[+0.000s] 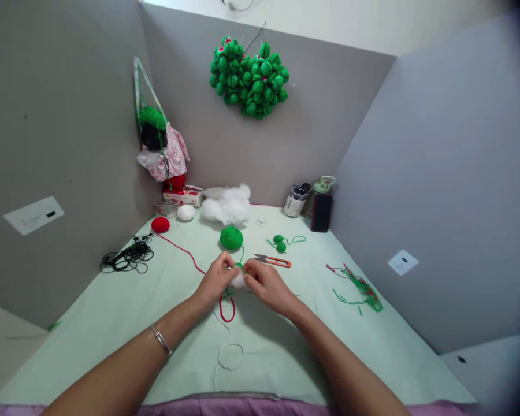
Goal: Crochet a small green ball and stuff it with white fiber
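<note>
Near the middle of the table, my left hand and my right hand meet with fingers pinched. Between them is a small green yarn piece with a tuft of white stuffing at it. My fingers partly cover both, so the piece's shape is hard to make out. A green strand runs up from it to a green yarn ball. Below my hands hangs a loop of red yarn, and a thin pale strand curls on the cloth. Thread snips with orange handles lie just beyond my right hand.
Farther back are white stuffing, a red yarn ball, a white ball, small green balls, a jar and a phone. Black cord lies left, yarn scraps right. Green crocheted balls hang on the partition.
</note>
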Available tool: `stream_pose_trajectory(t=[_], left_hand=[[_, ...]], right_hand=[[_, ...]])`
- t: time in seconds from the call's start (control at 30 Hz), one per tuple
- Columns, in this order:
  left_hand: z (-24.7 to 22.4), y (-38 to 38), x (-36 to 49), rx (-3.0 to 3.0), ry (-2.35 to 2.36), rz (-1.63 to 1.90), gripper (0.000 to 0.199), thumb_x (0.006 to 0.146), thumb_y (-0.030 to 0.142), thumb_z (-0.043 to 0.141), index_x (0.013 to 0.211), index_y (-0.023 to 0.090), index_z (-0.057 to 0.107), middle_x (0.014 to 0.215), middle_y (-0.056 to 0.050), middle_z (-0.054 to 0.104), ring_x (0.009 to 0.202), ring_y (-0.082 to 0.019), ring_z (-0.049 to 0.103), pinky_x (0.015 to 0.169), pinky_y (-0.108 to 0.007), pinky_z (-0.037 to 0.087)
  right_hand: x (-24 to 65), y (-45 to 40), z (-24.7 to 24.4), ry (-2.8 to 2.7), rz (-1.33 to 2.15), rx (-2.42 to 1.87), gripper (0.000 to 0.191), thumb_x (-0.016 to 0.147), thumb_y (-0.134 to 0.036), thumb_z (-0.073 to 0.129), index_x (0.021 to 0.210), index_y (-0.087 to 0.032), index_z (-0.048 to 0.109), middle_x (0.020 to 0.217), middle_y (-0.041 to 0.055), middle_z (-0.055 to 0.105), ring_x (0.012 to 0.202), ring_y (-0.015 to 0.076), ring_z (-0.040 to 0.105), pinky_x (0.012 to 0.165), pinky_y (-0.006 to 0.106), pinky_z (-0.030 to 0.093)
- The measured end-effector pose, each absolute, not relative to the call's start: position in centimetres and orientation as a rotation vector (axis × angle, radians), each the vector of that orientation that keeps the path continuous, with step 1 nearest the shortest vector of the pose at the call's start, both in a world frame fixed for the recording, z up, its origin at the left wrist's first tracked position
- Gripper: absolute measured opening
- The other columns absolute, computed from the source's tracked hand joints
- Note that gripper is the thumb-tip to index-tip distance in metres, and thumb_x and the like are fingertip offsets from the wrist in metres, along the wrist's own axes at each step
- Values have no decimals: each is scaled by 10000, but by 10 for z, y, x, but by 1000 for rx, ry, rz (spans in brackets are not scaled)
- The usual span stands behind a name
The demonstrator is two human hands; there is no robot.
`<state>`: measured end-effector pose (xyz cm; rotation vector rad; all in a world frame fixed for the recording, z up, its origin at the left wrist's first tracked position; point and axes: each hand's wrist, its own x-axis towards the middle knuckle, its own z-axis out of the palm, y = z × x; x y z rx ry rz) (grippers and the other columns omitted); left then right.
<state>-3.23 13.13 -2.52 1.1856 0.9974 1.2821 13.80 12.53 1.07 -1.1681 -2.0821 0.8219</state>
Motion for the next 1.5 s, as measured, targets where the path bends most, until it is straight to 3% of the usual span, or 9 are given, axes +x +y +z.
stream_pose_trajectory(t=[0.3, 0.47, 0.57, 0.67, 0.77, 0.83, 1.0, 1.27, 1.5], left_hand=[[-16, 125, -26, 1170, 1052, 1411, 249, 818, 345, 662, 885, 247, 443, 726, 86, 512, 517, -104, 500, 507, -239, 424], [-14, 125, -29, 1170, 1062, 1487, 277, 799, 338, 701, 876, 242, 453, 798, 68, 510, 620, -105, 532, 585, -239, 461], [-15, 125, -28, 1186, 1055, 1505, 282, 777, 325, 739, 845, 224, 485, 802, 53, 513, 715, -114, 536, 677, -235, 470], [-17, 124, -26, 1185, 1027, 1473, 297, 789, 357, 744, 863, 224, 489, 807, 54, 503, 691, -111, 536, 646, -236, 478], [-17, 121, -23, 1167, 995, 1415, 312, 817, 398, 716, 910, 239, 464, 814, 63, 506, 571, -101, 528, 506, -236, 460], [-19, 120, -22, 1149, 984, 1392, 320, 825, 399, 709, 931, 245, 449, 830, 65, 519, 535, -93, 526, 454, -226, 449], [-22, 121, -21, 1110, 944, 1314, 398, 772, 427, 775, 910, 240, 452, 788, 71, 515, 568, -105, 558, 464, -225, 504], [-15, 123, -27, 1049, 863, 1209, 398, 804, 518, 752, 867, 216, 500, 831, 28, 556, 720, -149, 620, 650, -326, 620], [-21, 127, -28, 1125, 968, 1290, 376, 699, 289, 842, 829, 212, 498, 747, 77, 531, 603, -80, 529, 538, -185, 463]], right_hand=[[133, 125, 10, -2039, 707, -1193, 172, 952, -259, 558, 790, -224, 603, 612, -43, 539, 584, 143, 466, 614, 271, 337], [142, 129, 17, -2017, 519, -1126, 163, 928, -286, 651, 776, -225, 656, 1025, 96, 714, 941, 234, 596, 874, 372, 437], [140, 122, 23, -1984, 660, -889, 214, 924, -296, 656, 727, -229, 609, 1144, 99, 734, 1127, 263, 615, 1008, 428, 456], [136, 119, 23, -1799, 1077, -806, 258, 943, -361, 605, 739, -230, 516, 1004, 67, 729, 813, 186, 676, 754, 340, 537], [135, 126, 16, -1694, 1075, -995, 183, 933, -411, 585, 937, -234, 538, 1055, 49, 701, 573, 107, 535, 552, 273, 446], [136, 132, 10, -1758, 932, -1088, 178, 918, -382, 596, 1003, -227, 575, 1025, 34, 694, 621, 115, 528, 603, 269, 442], [138, 136, 3, -1926, 837, -1161, 188, 906, -311, 627, 747, -211, 610, 667, -30, 577, 659, 143, 500, 658, 269, 369], [144, 140, 4, -1968, 767, -1233, 153, 900, -268, 593, 759, -207, 590, 696, -17, 609, 668, 148, 507, 671, 269, 350], [140, 134, 6, -2025, 811, -1178, 111, 881, -250, 542, 783, -211, 579, 701, -29, 570, 654, 140, 479, 639, 265, 331]])
